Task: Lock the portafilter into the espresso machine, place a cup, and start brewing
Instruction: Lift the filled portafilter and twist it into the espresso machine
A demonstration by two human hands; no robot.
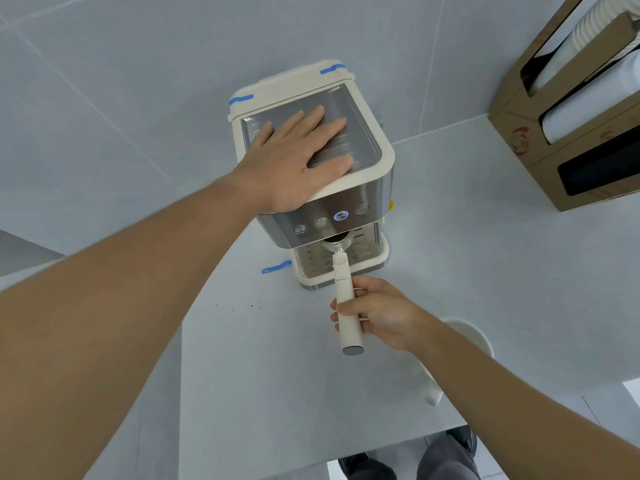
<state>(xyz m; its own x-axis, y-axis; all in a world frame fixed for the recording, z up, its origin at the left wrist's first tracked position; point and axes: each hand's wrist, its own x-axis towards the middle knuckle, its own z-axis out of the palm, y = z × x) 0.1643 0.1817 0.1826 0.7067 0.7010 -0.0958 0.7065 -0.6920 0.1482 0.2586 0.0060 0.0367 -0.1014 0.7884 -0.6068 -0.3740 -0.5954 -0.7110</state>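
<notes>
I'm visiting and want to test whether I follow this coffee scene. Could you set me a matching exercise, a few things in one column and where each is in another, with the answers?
Things:
1. left hand
2. right hand
3. lit blue button
4. paper cups

Places:
A. in the cardboard dispenser at upper right
B. flat on top of the espresso machine
C. wrapped around the portafilter handle
D. on the machine's front panel, above the portafilter basket

Pairs: 1-B, 2-C, 3-D, 4-A
</notes>
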